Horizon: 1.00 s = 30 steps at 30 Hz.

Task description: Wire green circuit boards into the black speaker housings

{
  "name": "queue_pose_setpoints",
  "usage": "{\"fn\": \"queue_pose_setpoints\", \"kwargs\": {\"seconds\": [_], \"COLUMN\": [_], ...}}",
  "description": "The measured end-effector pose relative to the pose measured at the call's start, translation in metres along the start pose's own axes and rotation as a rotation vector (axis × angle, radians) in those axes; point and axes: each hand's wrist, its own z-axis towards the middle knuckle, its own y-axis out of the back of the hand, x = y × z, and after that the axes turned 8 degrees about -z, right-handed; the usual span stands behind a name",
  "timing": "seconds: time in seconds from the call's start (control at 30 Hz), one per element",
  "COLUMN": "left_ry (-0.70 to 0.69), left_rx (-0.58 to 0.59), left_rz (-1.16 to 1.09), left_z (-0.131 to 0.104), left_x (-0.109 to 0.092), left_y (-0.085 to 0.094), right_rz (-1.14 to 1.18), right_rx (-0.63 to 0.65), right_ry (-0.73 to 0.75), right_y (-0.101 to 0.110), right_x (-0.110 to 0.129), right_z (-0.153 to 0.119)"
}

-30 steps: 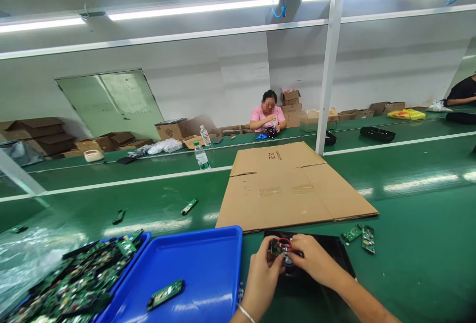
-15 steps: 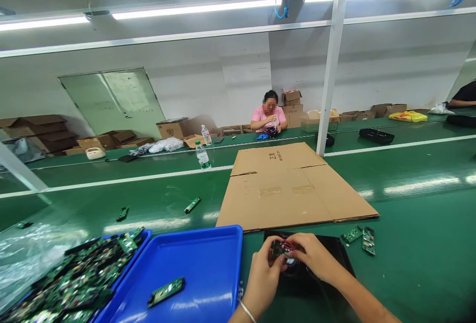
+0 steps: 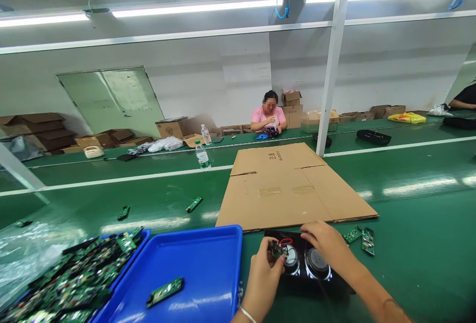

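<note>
Holding green boards: blue tray (image 3: 208, 253) one (image 3: 165, 292), left tray (image 3: 143, 238) heaped.

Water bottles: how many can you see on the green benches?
2. One water bottle stands on the middle bench, left of the flat cardboard; a second bottle stands behind it, beside a box. Clutter may hide others.

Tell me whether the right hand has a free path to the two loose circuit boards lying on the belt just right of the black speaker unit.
Probably yes. The right hand rests on the speaker unit, and the two circuit boards lie just beyond it on bare green belt, with nothing between.
</note>
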Motion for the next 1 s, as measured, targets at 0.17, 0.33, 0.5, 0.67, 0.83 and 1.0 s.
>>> {"fn": "queue_pose_setpoints", "kwargs": {"seconds": [0.17,0.33,0.5,0.67,0.83,1.0], "left_ry": [-0.033,-0.063,-0.056,-0.069,-0.075,-0.079], "left_rx": [-0.057,-0.057,-0.049,-0.067,-0.067,-0.041], "left_rz": [0.075,0.077,0.047,0.082,0.115,0.153], "left_z": [0.000,0.001,0.002,0.001,0.000,-0.001], "left_x": [0.003,0.011,0.011,0.006,0.004,0.002], "left_y": [0.001,-0.001,0.000,0.000,-0.001,-0.001], "right_rz": [0.191,0.375,0.342,0.186,-0.029,-0.191], "right_rx": [0.120,0.271,0.242,0.191,0.178,0.167], "right_ry": [0.017,-0.002,-0.030,0.016,0.142,0.198], "right_y": [0.009,-0.007,-0.021,-0.013,-0.008,-0.015], "right_x": [-0.003,0.005,0.012,0.020,0.026,0.025], "right_z": [-0.001,-0.001,-0.001,-0.005,-0.011,-0.015]}}
